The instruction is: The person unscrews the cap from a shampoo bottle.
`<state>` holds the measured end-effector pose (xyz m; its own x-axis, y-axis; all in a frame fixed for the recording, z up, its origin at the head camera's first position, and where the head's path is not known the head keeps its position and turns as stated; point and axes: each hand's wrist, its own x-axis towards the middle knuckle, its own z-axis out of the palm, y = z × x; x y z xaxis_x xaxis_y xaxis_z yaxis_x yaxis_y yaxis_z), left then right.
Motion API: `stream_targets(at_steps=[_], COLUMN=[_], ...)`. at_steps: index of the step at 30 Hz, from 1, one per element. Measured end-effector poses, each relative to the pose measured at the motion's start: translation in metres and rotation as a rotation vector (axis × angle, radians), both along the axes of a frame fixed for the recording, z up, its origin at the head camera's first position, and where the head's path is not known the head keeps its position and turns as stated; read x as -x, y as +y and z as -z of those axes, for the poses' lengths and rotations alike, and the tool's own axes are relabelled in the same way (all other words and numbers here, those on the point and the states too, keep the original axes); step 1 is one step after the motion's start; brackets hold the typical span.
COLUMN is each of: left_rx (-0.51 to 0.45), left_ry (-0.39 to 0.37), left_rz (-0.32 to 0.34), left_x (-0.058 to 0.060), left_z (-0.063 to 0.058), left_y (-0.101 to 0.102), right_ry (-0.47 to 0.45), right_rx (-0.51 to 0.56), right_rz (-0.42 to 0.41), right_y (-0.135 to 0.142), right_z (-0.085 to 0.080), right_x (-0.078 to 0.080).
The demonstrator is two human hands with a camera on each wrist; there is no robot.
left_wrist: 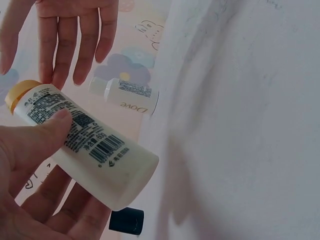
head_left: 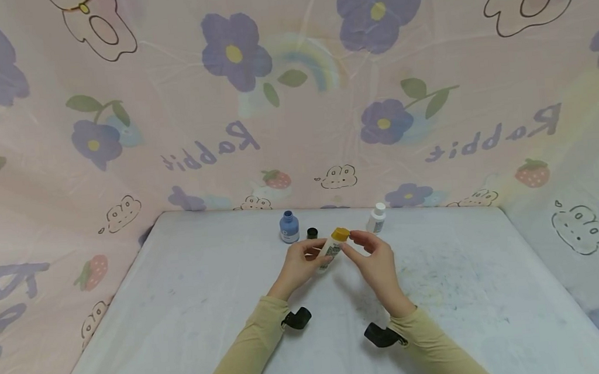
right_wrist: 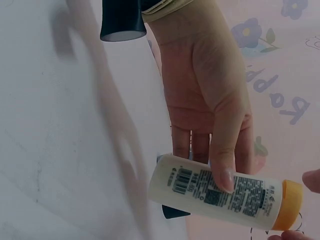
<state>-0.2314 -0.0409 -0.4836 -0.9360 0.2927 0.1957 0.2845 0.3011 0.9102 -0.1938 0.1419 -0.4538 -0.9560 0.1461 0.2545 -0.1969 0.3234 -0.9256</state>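
My left hand [head_left: 299,266] grips a white bottle [left_wrist: 117,172] with a yellow cap [head_left: 341,234], thumb across its printed label and fingers behind. The bottle is held tilted above the table, cap up and to the right in the head view. Beside the cap is my right hand [head_left: 378,263], its fingers extended in the left wrist view. One right fingertip [right_wrist: 290,235] lies at the cap's edge; whether it touches is unclear. The thumb tip [right_wrist: 312,181] is apart from the cap.
Behind my left hand stand a blue bottle [head_left: 289,228] and a black-topped item [head_left: 312,233], partly hidden. A white Dove bottle [head_left: 376,218] stands at the back right. Patterned cloth [head_left: 305,122] rises behind the white-covered table [head_left: 181,290].
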Motion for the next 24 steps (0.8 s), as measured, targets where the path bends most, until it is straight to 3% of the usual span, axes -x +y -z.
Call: stream_targets(at_steps=[24], left_rx=[0.006], left_ry=[0.001], left_rz=[0.074], left_x=[-0.0045], left_z=[0.0009], left_y=[0.005], right_ry=[0.034], right_rx=[0.036], right_rz=[0.032], right_y=[-0.007], right_z=[0.0057], right_x=[0.0053])
